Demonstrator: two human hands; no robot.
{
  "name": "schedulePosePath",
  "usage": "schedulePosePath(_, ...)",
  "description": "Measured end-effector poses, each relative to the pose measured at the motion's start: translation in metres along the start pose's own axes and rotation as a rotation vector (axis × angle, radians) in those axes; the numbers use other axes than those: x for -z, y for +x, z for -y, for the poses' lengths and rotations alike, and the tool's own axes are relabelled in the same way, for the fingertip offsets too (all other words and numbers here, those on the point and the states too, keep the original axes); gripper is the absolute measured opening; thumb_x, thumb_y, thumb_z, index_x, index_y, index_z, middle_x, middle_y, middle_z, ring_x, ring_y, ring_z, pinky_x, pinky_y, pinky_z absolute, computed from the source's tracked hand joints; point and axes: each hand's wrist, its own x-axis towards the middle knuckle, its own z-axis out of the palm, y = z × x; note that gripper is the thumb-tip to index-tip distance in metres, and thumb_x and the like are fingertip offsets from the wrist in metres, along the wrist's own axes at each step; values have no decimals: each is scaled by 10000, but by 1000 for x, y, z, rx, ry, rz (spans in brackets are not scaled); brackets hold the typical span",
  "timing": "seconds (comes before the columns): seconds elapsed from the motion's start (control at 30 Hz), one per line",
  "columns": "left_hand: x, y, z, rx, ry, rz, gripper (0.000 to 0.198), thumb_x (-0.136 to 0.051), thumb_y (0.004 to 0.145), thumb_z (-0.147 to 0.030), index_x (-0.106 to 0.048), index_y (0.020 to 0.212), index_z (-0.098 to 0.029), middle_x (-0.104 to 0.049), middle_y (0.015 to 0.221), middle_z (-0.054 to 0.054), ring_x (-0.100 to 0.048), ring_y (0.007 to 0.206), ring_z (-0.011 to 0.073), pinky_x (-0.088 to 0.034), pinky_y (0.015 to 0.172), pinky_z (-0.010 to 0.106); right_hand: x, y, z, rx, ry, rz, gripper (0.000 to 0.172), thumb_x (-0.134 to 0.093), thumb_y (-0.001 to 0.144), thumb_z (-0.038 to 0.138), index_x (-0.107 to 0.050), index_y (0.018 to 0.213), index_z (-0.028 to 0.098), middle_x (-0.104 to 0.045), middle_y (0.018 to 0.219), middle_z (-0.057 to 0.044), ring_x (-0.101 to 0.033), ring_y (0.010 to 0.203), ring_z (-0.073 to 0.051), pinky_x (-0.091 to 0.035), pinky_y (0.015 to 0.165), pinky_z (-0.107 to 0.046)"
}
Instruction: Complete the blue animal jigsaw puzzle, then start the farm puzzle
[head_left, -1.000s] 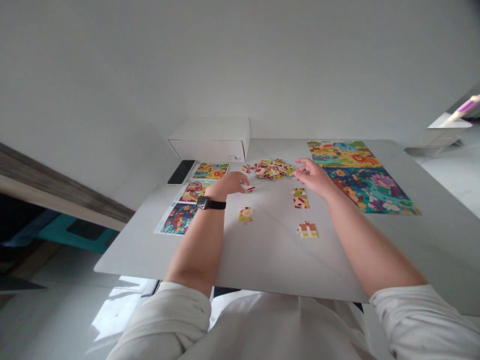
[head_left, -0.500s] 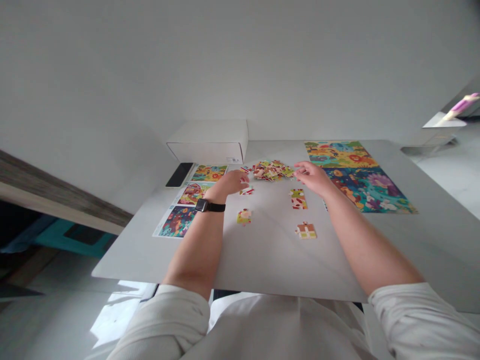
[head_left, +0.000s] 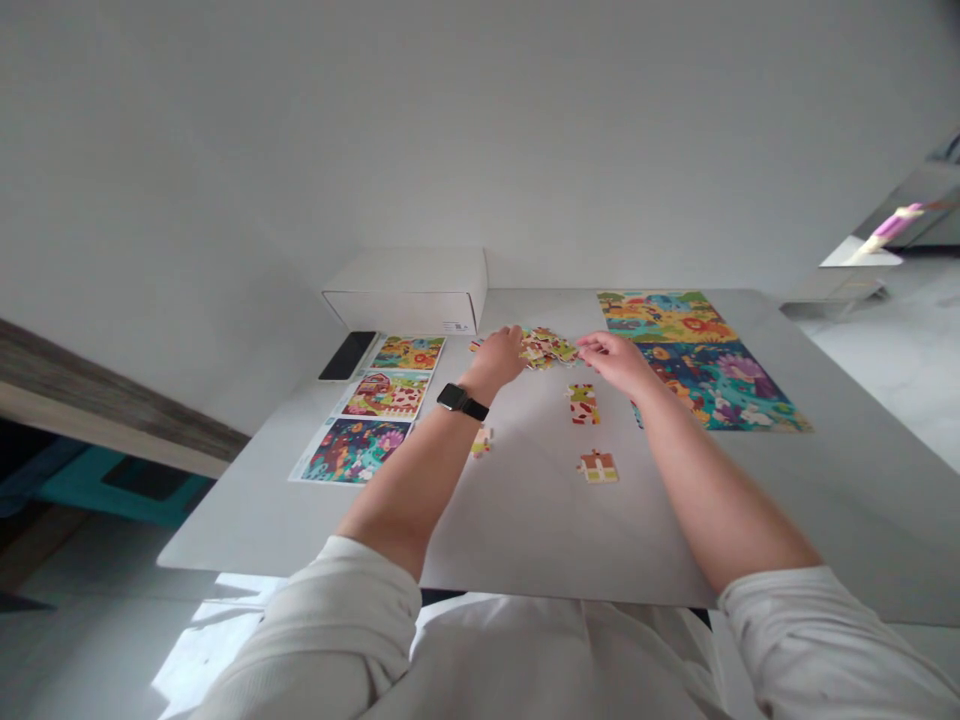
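My left hand [head_left: 501, 354], with a black watch [head_left: 463, 401] on the wrist, reaches into the left side of a pile of loose puzzle pieces [head_left: 549, 347]; its fingers curl down out of sight behind the back of the hand. From the right, my right hand [head_left: 611, 359] has its fingers stretched out, the tips touching the pile's right edge. Small joined groups of pieces lie nearer me: one under my right wrist [head_left: 583, 404], one lower [head_left: 598, 466], one beside my left forearm [head_left: 480, 440].
Two finished puzzles [head_left: 709, 375] lie at the right of the white table [head_left: 540, 530]. Three picture cards [head_left: 386, 394] lie in a row at the left, a dark phone [head_left: 347, 355] beside them. A white box [head_left: 409, 285] stands at the back by the wall.
My left hand has moved from a single piece near the cards forward and right into the pile. My right hand has shifted slightly left to the pile's edge. The view has tilted a little.
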Motion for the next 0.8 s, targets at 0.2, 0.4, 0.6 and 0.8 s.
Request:
schedulePosePath(0.2,-2,13,-6,44,77,86,464,-715,945,-290,-618,1390,-199,-732,1340,181,-706,1245,333,-555,1017,410,3,2,0,23,33,-12,231,-691,922,348,-792,1096,235,-812,965,-69,-730,854,-219,-606,833,-372)
schedulePosePath(0.4,1,18,-8,50,116,102,505,-737,923,-283,-631,1410,-204,-747,1353,178,-711,1240,344,-572,981,417,4,-2,10,34,27,-9,218,-685,930,311,-797,1097,228,-807,940,-66,-732,864,-218,-598,866,-373)
schedulePosePath(0.6,7,12,-6,13,34,-19,433,-740,932,-289,-659,1350,-210,-751,1313,169,-717,1197,335,-559,984,423,2,-1,10,36,9,12,221,-706,934,317,-795,1112,222,-808,942,-70,-736,857,-217,-596,878,-377)
schedulePosePath(0.8,29,-37,-28,-192,-247,-264,443,-710,941,-198,-596,1369,-194,-720,1321,135,-734,1116,263,-571,969,375,-1,-4,15,26,77,-5,238,-711,949,370,-755,1144,240,-776,858,-28,-713,764,-197,-573,747,-330)
